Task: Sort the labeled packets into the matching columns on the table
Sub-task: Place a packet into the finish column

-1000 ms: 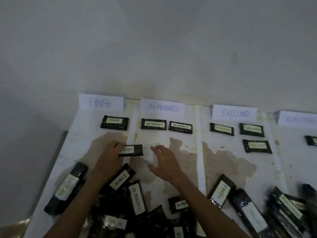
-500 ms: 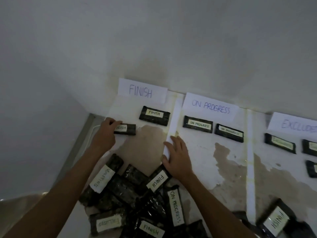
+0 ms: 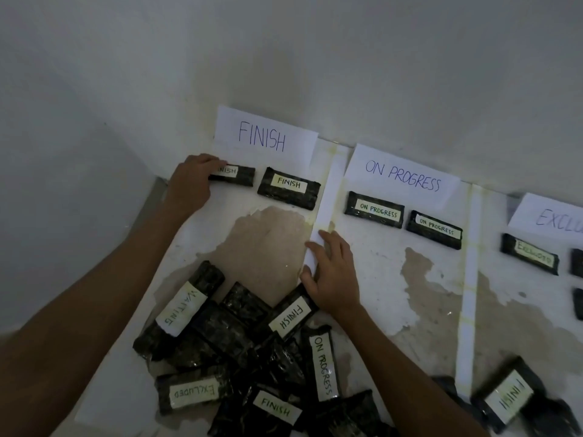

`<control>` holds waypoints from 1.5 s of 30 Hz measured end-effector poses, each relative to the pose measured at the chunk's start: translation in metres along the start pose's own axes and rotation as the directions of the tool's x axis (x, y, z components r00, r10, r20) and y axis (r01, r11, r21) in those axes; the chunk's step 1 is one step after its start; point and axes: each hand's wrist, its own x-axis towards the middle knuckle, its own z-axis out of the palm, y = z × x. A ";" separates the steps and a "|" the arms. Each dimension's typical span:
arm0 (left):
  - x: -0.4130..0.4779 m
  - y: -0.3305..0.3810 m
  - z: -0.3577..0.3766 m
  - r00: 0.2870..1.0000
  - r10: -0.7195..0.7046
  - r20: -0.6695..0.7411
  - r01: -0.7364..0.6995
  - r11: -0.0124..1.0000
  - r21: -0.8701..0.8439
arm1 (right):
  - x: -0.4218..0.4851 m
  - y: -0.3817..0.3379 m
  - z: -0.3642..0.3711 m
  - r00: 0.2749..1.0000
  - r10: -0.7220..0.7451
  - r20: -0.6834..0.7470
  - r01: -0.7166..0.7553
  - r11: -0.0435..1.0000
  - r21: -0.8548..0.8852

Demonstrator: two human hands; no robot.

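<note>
My left hand [image 3: 193, 181] grips the left end of a black packet labeled FINISH [image 3: 236, 175], which lies flat just under the FINISH column sign [image 3: 265, 138], left of another FINISH packet [image 3: 289, 188]. My right hand [image 3: 333, 272] rests flat with straight fingers on the white paper strip [image 3: 328, 197] dividing the FINISH and ON PROGRESS columns. Two ON PROGRESS packets [image 3: 374, 209] [image 3: 434, 229] lie under the ON PROGRESS sign [image 3: 402, 176]. A heap of unsorted packets [image 3: 239, 351] sits near me, with labels WAITING, FINISH, ON PROGRESS and EXCLUDED.
The table [image 3: 394, 298] is white with brown stains and butts against a grey wall. A second paper strip [image 3: 468, 279] borders the EXCLUDED column, where an EXCLUDED packet [image 3: 530, 253] lies. Another FINISH packet [image 3: 508, 394] lies at lower right. The table's left edge drops off beside my left hand.
My left hand has carried the FINISH packet up to the top row beside the other FINISH packet. My right hand stays on the divider strip. The view has shifted left.
</note>
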 end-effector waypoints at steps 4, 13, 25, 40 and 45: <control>0.004 -0.003 0.004 0.999 -0.018 0.043 0.019 1.000 -0.018 | -0.003 0.002 0.001 1.000 -0.013 -0.019 0.012 1.000 -0.011; -0.070 0.050 -0.013 0.997 -0.076 0.012 0.076 0.979 -0.190 | -0.007 -0.011 -0.030 0.957 -0.229 0.177 0.186 0.955 0.229; -0.201 0.112 -0.023 0.970 -0.223 0.102 0.245 0.880 -0.406 | -0.016 -0.068 -0.060 0.738 -0.285 0.612 0.466 0.871 -0.157; -0.172 0.176 -0.004 0.926 -0.283 0.249 0.373 0.776 -0.508 | -0.015 -0.102 -0.064 0.734 0.484 0.477 -0.674 0.430 0.600; -0.147 0.159 -0.004 0.945 -0.225 0.238 0.309 0.853 -0.420 | -0.006 -0.098 -0.068 0.780 0.435 0.449 -0.625 0.528 0.575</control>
